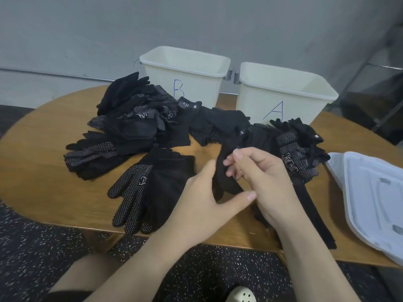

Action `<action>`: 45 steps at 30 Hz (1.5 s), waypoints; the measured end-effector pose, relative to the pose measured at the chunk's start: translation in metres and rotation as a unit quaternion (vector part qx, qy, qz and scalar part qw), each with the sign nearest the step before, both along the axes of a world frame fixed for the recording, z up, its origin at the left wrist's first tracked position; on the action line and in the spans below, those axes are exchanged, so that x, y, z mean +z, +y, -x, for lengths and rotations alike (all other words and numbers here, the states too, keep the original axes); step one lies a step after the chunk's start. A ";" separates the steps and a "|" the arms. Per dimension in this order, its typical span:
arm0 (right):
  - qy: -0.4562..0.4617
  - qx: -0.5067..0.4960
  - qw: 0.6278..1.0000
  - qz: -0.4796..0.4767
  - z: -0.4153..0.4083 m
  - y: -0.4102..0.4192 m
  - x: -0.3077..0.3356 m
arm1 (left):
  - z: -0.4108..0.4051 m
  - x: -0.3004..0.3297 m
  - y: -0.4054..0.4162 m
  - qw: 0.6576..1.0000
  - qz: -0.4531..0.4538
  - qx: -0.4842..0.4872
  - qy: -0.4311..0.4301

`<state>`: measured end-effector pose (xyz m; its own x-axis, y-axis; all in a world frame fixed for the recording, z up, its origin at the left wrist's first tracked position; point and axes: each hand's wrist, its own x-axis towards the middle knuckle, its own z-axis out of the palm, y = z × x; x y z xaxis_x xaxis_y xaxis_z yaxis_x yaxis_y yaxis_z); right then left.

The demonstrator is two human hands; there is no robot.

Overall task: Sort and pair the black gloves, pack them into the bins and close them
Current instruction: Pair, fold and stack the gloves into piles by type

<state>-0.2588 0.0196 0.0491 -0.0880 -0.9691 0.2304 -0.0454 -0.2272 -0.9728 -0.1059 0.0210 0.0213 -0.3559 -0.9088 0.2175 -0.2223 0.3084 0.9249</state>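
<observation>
Several black gloves lie in a loose heap across the round wooden table. A dotted-palm pair lies flat near the front edge. Between my hands hangs a plain black glove. My left hand holds it from below with the thumb against its lower edge. My right hand pinches its upper part with curled fingers. More dotted gloves are piled just right of my right hand. Two cream bins stand open at the back, bin B and bin A.
Two white lids are stacked at the table's right edge. A grey wall rises behind the bins. Dark speckled floor shows below the table's front edge, along with my knee and a pale shoe.
</observation>
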 end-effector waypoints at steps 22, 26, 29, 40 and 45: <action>-0.132 0.100 0.976 -0.139 0.002 0.001 -0.016 | -0.034 0.001 -0.009 0.911 -0.225 0.003 0.345; -0.075 0.011 0.987 -0.141 0.013 0.002 -0.019 | -0.050 -0.002 -0.006 0.972 -0.107 0.049 0.206; 0.046 -0.074 0.985 -0.151 0.019 0.001 -0.026 | -0.065 -0.006 -0.013 0.986 -0.011 0.150 0.075; 0.455 -0.219 0.859 -0.087 0.007 0.019 -0.029 | -0.083 -0.022 -0.031 0.900 0.059 0.291 -0.318; 0.547 -0.136 0.826 -0.018 -0.004 0.019 -0.035 | -0.079 -0.024 -0.028 0.876 0.058 0.311 -0.363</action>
<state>-0.2548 0.0384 0.0138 -0.0620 -0.9556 0.2881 -0.9465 -0.0354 -0.3208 -0.0267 -0.0073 -0.0026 0.1173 -0.9628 0.2436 -0.8979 0.0020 0.4403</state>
